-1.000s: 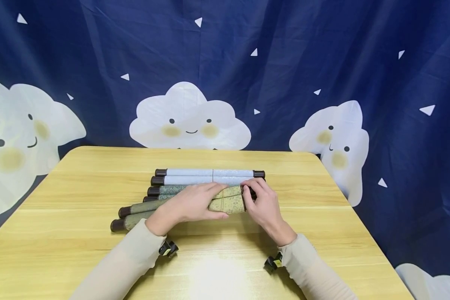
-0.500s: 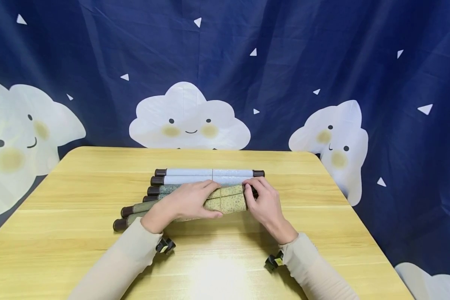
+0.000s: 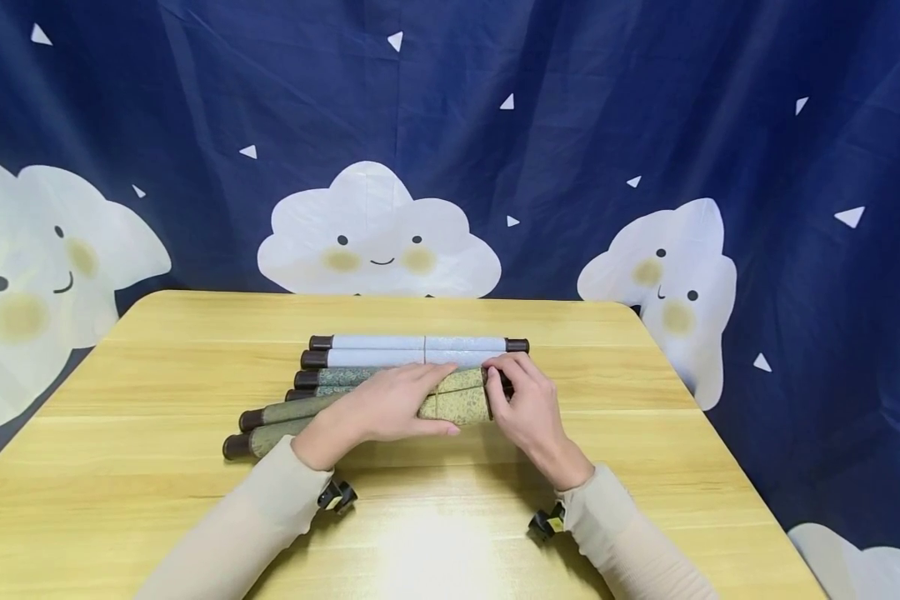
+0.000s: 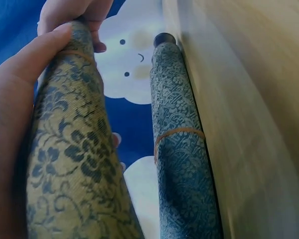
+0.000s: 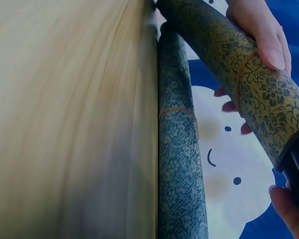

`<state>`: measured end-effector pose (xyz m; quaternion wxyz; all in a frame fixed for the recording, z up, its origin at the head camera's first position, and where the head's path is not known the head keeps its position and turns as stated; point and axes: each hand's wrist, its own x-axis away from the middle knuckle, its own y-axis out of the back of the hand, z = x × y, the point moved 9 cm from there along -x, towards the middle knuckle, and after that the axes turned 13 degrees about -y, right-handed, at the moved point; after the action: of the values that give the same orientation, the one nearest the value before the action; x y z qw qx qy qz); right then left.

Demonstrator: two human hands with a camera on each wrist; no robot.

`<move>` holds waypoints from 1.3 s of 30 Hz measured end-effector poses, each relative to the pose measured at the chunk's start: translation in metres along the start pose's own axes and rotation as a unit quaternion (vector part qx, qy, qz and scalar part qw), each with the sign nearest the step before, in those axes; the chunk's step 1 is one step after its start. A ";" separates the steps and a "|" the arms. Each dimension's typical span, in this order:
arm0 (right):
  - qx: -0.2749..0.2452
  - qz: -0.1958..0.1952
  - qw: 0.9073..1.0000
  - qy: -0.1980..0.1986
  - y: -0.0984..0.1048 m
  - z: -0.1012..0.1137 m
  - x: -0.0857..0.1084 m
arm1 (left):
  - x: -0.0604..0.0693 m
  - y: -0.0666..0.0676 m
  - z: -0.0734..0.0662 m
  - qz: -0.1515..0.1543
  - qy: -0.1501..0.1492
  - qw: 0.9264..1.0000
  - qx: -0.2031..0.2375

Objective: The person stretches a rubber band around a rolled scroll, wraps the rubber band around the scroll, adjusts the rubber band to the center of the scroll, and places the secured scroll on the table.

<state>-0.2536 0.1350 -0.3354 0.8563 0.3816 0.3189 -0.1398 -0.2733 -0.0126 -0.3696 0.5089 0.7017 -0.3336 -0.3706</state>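
In the head view a yellow-green floral scroll (image 3: 456,403) with dark brown end knobs is held above the table. Its left end sits lower and nearer than its right end. A thin cord is tied around its middle. My left hand (image 3: 390,403) grips the scroll near the cord, thumb on the near side and fingers over the top. The right hand (image 3: 527,408) pinches the dark knob at the right end. In the right wrist view that knob (image 5: 295,167) lies between the right hand's fingers. Beneath, a blue-green patterned scroll (image 5: 182,144) lies tied with a cord.
Behind the hands a pale blue-white scroll (image 3: 390,350) lies on the wooden table (image 3: 195,367), also tied. The left end of the blue-green scroll shows beside the left hand. Small black wrist cameras hang from both sleeves. A blue curtain (image 3: 555,167) with clouds stands behind the table.
My left hand shifted a little left along the yellow-green scroll, then back right. The scroll tilted slightly and came back. My right hand stayed at the knob. The other scrolls did not move.
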 end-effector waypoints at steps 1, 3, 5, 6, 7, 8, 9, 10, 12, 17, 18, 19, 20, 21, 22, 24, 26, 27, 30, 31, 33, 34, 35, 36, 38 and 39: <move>-0.001 0.000 1.000 0.000 0.000 0.000 0.000 | 0.001 0.000 0.001 0.003 -0.001 1.000 -0.001; 0.000 0.000 1.000 -0.001 0.000 -0.001 0.000 | 0.002 0.001 0.002 0.005 0.002 1.000 0.000; 0.000 0.002 1.000 -0.003 0.000 -0.003 0.000 | 0.003 0.001 0.004 0.010 0.006 1.000 0.000; 0.001 0.003 1.000 -0.005 -0.001 -0.004 -0.001 | 0.003 0.002 0.004 0.011 0.008 1.000 0.002; 0.001 0.003 1.000 -0.007 -0.001 -0.005 -0.001 | 0.004 0.002 0.006 0.013 0.011 1.000 0.002; 0.001 0.004 1.000 -0.008 -0.001 -0.006 -0.001 | 0.005 0.002 0.007 0.014 0.014 1.000 0.003; 0.001 0.004 1.000 -0.009 -0.001 -0.007 -0.001 | 0.006 0.002 0.007 0.016 0.016 1.000 0.002; 0.001 0.005 1.000 -0.011 -0.001 -0.008 -0.002 | 0.006 0.002 0.008 0.019 0.018 1.000 0.000; 0.002 0.005 1.000 -0.012 -0.001 -0.009 -0.002 | 0.006 0.003 0.008 0.020 0.019 1.000 0.002; 0.005 0.009 1.000 -0.008 -0.001 -0.010 -0.003 | 0.008 0.004 0.007 0.024 0.022 0.999 0.008; 0.006 0.009 1.000 -0.007 -0.001 -0.010 -0.003 | 0.008 0.004 0.008 0.025 0.023 0.999 0.010; 0.006 0.009 1.000 -0.006 -0.001 -0.011 -0.003 | 0.008 0.004 0.008 0.026 0.025 0.999 0.010; 0.005 0.009 1.000 -0.005 -0.001 -0.011 -0.003 | 0.009 0.004 0.009 0.026 0.027 0.999 0.012; 0.004 0.009 1.000 -0.006 -0.001 -0.011 -0.003 | 0.009 0.003 0.010 0.028 0.029 0.999 0.014; 0.004 0.008 1.000 -0.007 0.000 -0.012 -0.003 | 0.010 0.003 0.011 0.029 0.033 0.999 0.016; 0.004 0.008 1.000 -0.007 0.000 -0.013 -0.003 | 0.012 0.002 0.014 0.034 0.044 0.998 0.019; 0.003 0.007 1.000 -0.005 0.000 -0.013 -0.004 | 0.013 0.000 0.017 0.042 0.052 0.998 0.022; 0.002 0.007 1.000 -0.003 -0.001 -0.012 -0.004 | 0.013 -0.001 0.018 0.044 0.056 0.997 0.030; 0.002 0.005 1.000 0.005 -0.002 -0.010 -0.004 | 0.013 -0.004 0.017 0.044 0.057 0.996 0.052; 0.002 0.005 1.000 0.006 -0.002 -0.010 -0.004 | 0.012 -0.004 0.016 0.040 0.054 0.996 0.055; 0.001 0.006 1.000 0.008 -0.003 -0.009 -0.003 | 0.009 -0.005 0.013 0.031 0.041 0.997 0.062; 0.000 0.008 1.000 0.009 -0.003 -0.009 -0.003 | 0.008 -0.006 0.011 0.030 0.035 0.997 0.055; -0.001 0.010 1.000 0.012 -0.004 -0.009 -0.002 | 0.007 -0.006 0.009 0.028 0.027 0.998 0.050; -0.003 0.012 1.000 0.014 -0.003 -0.009 -0.001 | 0.006 -0.006 0.008 0.027 0.021 0.998 0.046; -0.008 0.022 0.999 0.025 -0.004 -0.009 0.001 | 0.004 -0.008 0.006 0.027 0.011 0.999 0.039; -0.010 0.028 0.999 0.032 -0.004 -0.009 0.002 | 0.004 -0.009 0.007 0.029 0.009 0.999 0.036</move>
<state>-0.2578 0.1387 -0.3438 0.8527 0.3862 0.3371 -0.1004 -0.2760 -0.0172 -0.3800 0.4971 0.7124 -0.3626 -0.3374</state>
